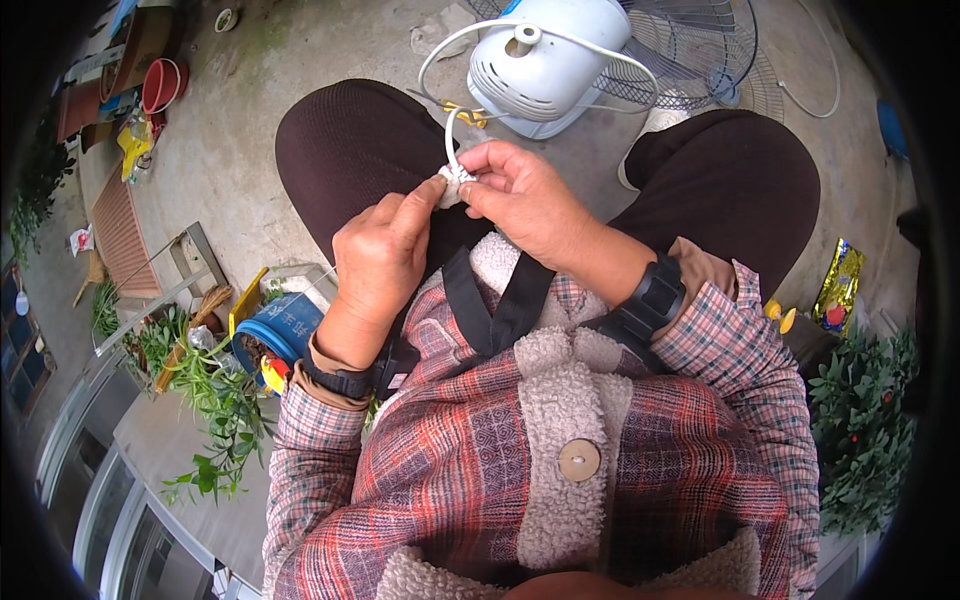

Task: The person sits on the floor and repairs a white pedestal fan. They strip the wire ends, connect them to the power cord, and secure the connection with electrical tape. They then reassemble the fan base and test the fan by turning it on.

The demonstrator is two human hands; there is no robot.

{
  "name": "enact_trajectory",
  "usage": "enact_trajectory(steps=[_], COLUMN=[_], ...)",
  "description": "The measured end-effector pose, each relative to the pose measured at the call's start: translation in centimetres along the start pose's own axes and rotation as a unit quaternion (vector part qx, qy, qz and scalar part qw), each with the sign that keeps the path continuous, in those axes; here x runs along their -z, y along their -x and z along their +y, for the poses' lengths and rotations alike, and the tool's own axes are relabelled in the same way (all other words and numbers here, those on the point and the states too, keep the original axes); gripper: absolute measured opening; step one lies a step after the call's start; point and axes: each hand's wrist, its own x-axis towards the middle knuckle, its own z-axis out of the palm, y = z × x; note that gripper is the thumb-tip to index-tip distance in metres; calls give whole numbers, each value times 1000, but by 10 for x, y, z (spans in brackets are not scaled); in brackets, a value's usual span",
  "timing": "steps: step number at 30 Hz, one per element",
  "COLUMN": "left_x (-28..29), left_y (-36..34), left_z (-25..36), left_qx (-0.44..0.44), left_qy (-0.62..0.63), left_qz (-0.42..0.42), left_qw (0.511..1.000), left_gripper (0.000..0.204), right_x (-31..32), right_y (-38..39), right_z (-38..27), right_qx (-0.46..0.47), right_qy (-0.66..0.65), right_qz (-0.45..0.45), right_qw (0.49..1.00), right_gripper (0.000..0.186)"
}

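My left hand (385, 240) and right hand (525, 202) pinch the white piece (453, 187), so I should avoid twisting the cord (450, 138) just beyond.

Past the sitter's left knee (345, 140), the left hand (383, 250) could swing over concrete floor (228, 140); straight ahead, the electric fan (540, 78) and its wire guard (685, 50) block the way.

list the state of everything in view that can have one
Left hand, pinching the white fitting
Right hand, pinching it too
White fitting, held between both hands
White cord, bent in a curve
Pale fan, rear side showing
Blue bucket, open, dark contents inside
Black right wristband, strapped on
Gold packet, sealed or opened unclear
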Motion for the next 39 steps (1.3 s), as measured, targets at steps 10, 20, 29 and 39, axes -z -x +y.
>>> enact_trajectory(steps=[10,20,29,39], left_x=[-3,-2,5,10], left_y=[0,-2,-2,-9], left_z=[-3,-1,2,10], left_qx=[-20,-47,54,212], left_qy=[14,-88,92,219], left_qz=[20,-6,59,12], left_qw=[1000,995,993,952], left_gripper=[37,36,30,14], right_x=[0,-2,-2,-4], right_y=[0,2,5,2], right_z=[-3,-3,-19,-18], right_qx=[-18,-56,-38,-27], right_qy=[-20,-51,-84,-91], right_qz=[-14,18,-18,-19], right_qw=[1000,997,996,995], right_gripper=[22,24,25,27])
